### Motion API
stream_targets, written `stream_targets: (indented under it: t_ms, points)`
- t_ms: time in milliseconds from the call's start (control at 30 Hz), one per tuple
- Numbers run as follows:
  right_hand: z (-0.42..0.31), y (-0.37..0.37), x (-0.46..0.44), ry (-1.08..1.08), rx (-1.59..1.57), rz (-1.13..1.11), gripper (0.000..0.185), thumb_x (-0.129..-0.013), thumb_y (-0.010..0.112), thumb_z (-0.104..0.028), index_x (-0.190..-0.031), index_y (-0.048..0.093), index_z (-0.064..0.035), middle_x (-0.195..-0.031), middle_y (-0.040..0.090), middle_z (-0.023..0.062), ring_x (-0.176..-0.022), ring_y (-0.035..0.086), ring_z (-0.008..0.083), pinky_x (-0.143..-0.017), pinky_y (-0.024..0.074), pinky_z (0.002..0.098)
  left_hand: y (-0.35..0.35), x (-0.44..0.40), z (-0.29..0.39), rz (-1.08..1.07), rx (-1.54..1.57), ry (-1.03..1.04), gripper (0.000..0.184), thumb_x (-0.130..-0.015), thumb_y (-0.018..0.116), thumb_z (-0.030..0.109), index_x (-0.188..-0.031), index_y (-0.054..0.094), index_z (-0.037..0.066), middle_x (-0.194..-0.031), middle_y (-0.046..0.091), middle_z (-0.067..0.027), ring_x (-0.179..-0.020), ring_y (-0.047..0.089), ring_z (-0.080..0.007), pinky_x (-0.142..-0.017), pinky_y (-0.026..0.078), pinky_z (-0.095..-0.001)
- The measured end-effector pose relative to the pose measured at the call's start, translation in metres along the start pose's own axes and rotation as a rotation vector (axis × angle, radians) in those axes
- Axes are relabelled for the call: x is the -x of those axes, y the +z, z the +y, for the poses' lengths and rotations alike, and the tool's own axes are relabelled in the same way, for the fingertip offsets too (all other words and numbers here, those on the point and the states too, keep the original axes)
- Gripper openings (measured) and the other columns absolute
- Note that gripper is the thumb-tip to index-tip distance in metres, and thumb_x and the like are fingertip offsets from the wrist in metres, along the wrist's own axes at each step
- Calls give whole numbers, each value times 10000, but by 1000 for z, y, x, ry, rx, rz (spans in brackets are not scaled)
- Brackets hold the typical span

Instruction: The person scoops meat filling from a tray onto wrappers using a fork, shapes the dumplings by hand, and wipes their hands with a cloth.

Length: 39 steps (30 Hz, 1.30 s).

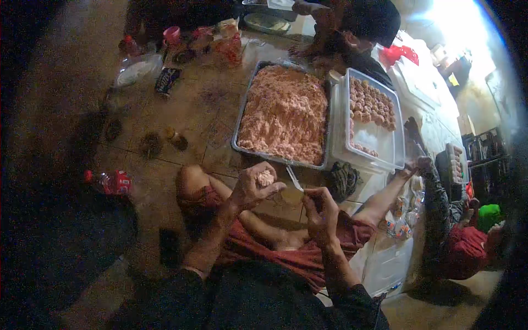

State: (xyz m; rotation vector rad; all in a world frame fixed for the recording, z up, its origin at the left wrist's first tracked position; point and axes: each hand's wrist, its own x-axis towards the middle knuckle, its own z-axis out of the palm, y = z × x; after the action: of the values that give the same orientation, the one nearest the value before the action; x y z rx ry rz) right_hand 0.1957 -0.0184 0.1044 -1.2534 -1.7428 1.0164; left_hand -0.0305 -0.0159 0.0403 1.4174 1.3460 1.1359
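Observation:
My left hand is closed around a lump of pale pink minced meat, which shows between the thumb and fingers. A white plastic spoon is pinched in my right hand, pointing up and to the left. Both hands are above my lap, just short of a large tray heaped with minced meat. To its right, a clear plastic container holds rows of meatballs at its far end and several more along its near side.
A red-labelled bottle lies on the tiled floor at left. Farther back are a pink cup and plastic bags. A person leans in behind the tray. Another person in red is at right, near a tray of meatballs.

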Motion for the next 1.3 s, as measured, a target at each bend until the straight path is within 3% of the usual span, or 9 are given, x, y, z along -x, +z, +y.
stream_targets:
  t_ms: [200,400,467,667,700,833,967,1100,1300]
  points:
    - [-4,0,3,88,-62,-63,98,-945,676,-56,-1009,629,0,-857,650,46,-796,588,114,-723,482,276,-7,2,-11,-39,243,115,400,-792,886,311,-876,594,51,-822,625,-22,-780,569,-118,-685,474,-305]
    - [12,9,-3,-139,119,-274,113,-914,674,-15,-1012,622,2,-872,634,90,-815,588,126,-725,489,295,-6,0,6,-154,-179,-88,419,-768,902,344,-850,601,63,-810,623,-27,-768,567,-108,-674,469,-307]
    - [-7,2,-4,17,-17,-142,95,-919,654,-11,-1009,626,1,-860,628,81,-803,591,132,-727,493,294,-8,1,9,-61,-85,217,403,-780,883,358,-824,606,69,-755,622,-23,-722,578,-127,-666,476,-313]
    - [7,9,2,-97,45,-242,64,-929,626,1,-993,632,11,-851,606,80,-779,580,127,-693,478,271,-10,2,12,-190,-111,-89,412,-760,902,361,-875,634,70,-789,645,-16,-734,590,-117,-685,489,-297]
    - [9,10,3,-104,34,-237,56,-932,621,3,-986,632,13,-838,607,82,-772,581,128,-688,478,273,-9,-6,-13,-128,-80,392,394,-764,904,349,-875,642,76,-786,644,-7,-741,591,-97,-672,485,-287]
    - [1,6,1,-86,47,-130,54,-927,632,1,-980,638,13,-802,596,82,-736,572,131,-663,476,285,-21,13,2,-201,187,-1,366,-767,858,335,-916,654,69,-824,667,-23,-761,621,-125,-675,498,-294]
    - [-2,6,-2,-179,79,-204,75,-911,636,9,-986,638,3,-815,603,93,-718,575,148,-651,477,299,-12,-2,-18,-179,-34,272,380,-735,930,211,-936,644,61,-838,665,3,-754,606,-88,-664,501,-258]
    - [-10,0,-3,-133,37,-134,98,-897,644,11,-994,636,1,-821,615,114,-731,606,188,-672,492,316,-11,12,-9,-181,229,19,339,-782,836,306,-887,628,60,-850,659,-13,-781,592,-80,-681,486,-290]
    - [-10,-3,-5,-82,-5,-137,72,-933,642,-29,-996,634,4,-835,638,105,-744,601,138,-687,500,312,-10,5,-13,-174,61,97,404,-789,891,298,-931,607,48,-828,638,22,-772,568,-69,-675,488,-283]
